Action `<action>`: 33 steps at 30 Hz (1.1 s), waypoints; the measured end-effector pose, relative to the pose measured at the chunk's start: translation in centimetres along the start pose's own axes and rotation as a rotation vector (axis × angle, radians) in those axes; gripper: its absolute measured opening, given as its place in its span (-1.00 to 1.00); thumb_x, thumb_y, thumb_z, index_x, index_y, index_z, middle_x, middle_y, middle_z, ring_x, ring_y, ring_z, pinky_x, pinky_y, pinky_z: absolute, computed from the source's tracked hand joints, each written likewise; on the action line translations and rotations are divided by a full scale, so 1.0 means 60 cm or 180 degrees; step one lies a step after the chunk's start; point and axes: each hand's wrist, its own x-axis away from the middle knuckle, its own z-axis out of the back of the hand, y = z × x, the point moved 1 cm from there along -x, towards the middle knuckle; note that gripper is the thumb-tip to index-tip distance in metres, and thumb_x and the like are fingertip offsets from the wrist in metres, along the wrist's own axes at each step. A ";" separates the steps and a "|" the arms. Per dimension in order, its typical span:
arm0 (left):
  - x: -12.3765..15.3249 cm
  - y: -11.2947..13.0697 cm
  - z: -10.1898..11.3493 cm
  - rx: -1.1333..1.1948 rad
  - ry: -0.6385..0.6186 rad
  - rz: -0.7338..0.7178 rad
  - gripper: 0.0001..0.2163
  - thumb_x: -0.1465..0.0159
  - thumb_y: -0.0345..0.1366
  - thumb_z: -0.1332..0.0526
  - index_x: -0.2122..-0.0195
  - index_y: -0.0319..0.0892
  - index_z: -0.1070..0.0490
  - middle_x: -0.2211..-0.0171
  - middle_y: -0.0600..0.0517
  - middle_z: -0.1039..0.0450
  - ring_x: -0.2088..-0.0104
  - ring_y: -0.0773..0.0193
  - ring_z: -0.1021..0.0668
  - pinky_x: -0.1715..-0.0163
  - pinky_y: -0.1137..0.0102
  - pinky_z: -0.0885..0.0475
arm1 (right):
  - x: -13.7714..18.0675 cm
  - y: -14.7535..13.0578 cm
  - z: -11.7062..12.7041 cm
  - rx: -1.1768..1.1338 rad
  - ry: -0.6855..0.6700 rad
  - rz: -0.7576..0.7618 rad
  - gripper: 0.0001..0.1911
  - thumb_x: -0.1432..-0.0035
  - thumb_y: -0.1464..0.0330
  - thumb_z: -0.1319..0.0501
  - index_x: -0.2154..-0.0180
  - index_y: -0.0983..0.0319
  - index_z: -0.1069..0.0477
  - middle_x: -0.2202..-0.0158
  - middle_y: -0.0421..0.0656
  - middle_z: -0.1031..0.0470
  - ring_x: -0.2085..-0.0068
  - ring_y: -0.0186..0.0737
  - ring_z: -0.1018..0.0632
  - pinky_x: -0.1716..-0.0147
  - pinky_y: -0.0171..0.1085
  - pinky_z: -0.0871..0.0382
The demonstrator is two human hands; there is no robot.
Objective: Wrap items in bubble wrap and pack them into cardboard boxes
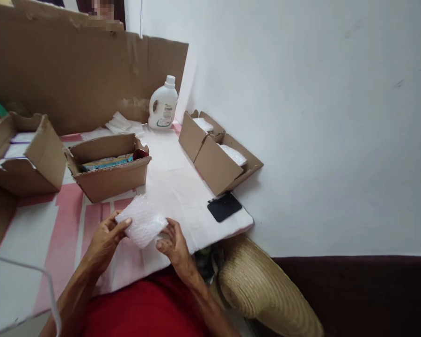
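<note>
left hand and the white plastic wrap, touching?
Touching. The head view shows the left hand's thumb lying over the near-left edge of the white plastic wrap.

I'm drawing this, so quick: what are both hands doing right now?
Left hand: closed, holding the white plastic wrap.
Right hand: partly curled at the wrap's right edge; can't tell if it's gripping.

A plain white wall [319, 131] fills the right side, with few dark marks on it, and below is a dark brown band [365, 295]. The table [170, 196] has a white and pink covering, and a tall cardboard panel [73, 70] stands behind. The light is soft.
</note>
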 end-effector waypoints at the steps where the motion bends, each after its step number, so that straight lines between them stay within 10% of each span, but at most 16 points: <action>1: 0.007 0.003 0.001 0.0030 0.0014 -0.0041 -0.57 -0.12 -0.05 -0.41 0.06 -0.17 -0.50 0.16 -0.07 -0.57 0.26 0.22 -0.56 0.28 0.38 -0.47 | -0.006 -0.009 -0.015 -0.0392 -0.0210 -0.0119 -0.21 -0.02 0.03 -0.46 -0.19 0.14 -0.27 -0.16 0.00 -0.44 -0.15 0.01 -0.49 -0.04 -0.08 -0.47; 10: 0.051 0.061 0.022 -0.0577 -0.0096 -0.0276 -0.39 -0.06 0.06 -0.40 -0.09 -0.11 -0.44 0.00 -0.10 -0.55 0.11 0.09 -0.59 0.12 0.29 -0.52 | -0.062 -0.074 -0.078 -0.0816 -0.0270 -0.0205 -0.53 -0.08 0.16 -0.45 0.02 0.20 -0.47 0.14 -0.12 -0.63 0.15 -0.13 -0.62 0.08 -0.18 -0.51; 19: 0.024 0.087 0.046 -0.0335 0.0844 -0.0752 -0.57 -0.10 0.13 -0.36 0.30 -0.18 -0.50 0.44 0.04 -0.51 0.47 0.29 -0.49 0.51 0.44 -0.42 | -0.115 -0.152 -0.096 0.0184 -0.1182 -0.0017 -0.73 -0.13 0.16 -0.41 0.24 0.22 -0.58 0.32 -0.19 -0.59 0.28 -0.21 -0.56 0.26 -0.27 -0.46; 26: 0.004 0.101 0.109 -0.0354 0.1518 -0.1150 -0.52 -0.23 0.17 -0.23 0.18 -0.19 -0.54 0.35 -0.04 -0.59 0.39 0.23 -0.56 0.34 0.37 -0.52 | -0.284 -0.302 -0.119 0.0392 -0.0362 0.1003 -0.63 -0.13 0.12 -0.39 0.13 0.23 -0.53 0.24 -0.13 -0.60 0.26 -0.19 -0.56 0.32 -0.28 -0.48; 33: -0.014 0.077 0.118 -0.0574 0.1462 -0.0971 -0.52 -0.16 0.21 -0.26 0.25 -0.15 -0.57 0.38 -0.05 -0.61 0.40 0.17 -0.60 0.33 0.33 -0.57 | -0.423 -0.267 -0.191 0.2020 -0.1020 0.0556 -0.64 0.02 0.16 -0.41 0.48 0.21 -0.30 0.59 -0.37 -0.32 0.55 -0.40 -0.35 0.58 -0.41 -0.19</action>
